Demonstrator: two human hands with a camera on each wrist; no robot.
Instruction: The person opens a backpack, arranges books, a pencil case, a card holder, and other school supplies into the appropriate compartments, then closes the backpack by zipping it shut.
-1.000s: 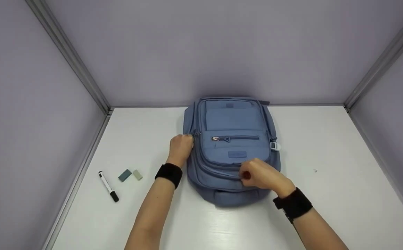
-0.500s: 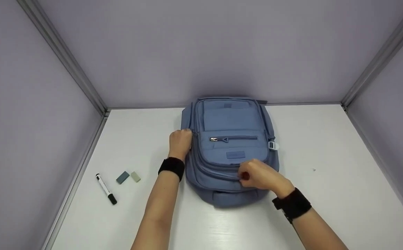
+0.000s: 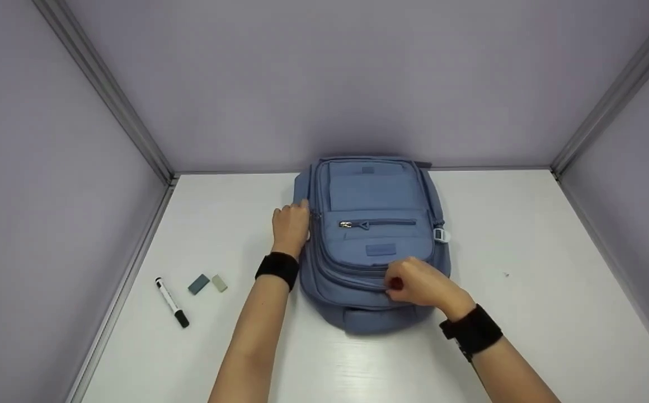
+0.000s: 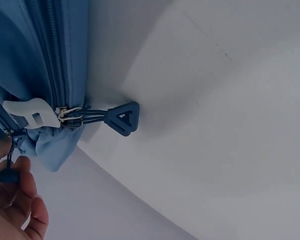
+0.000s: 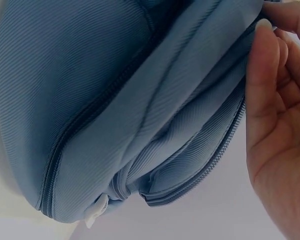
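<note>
A blue backpack (image 3: 375,196) lies flat on the white table (image 3: 526,252), front pocket up. My left hand (image 3: 291,223) is against its left side by the zipper. In the left wrist view its fingers (image 4: 20,195) pinch a dark zipper pull cord, with a white buckle (image 4: 32,114) and a second, triangular pull (image 4: 122,118) just beyond. My right hand (image 3: 414,282) grips the near front of the backpack. In the right wrist view its thumb and fingers (image 5: 262,60) pinch the fabric edge beside a zipper line of the backpack (image 5: 90,75).
A black-capped marker (image 3: 172,303) and two small erasers, one dark (image 3: 198,284) and one pale (image 3: 219,282), lie on the table to the left. Grey walls enclose the table at the back and on both sides.
My left hand has crept slightly farther along the backpack's left side. The right hand and the backpack have stayed in place.
</note>
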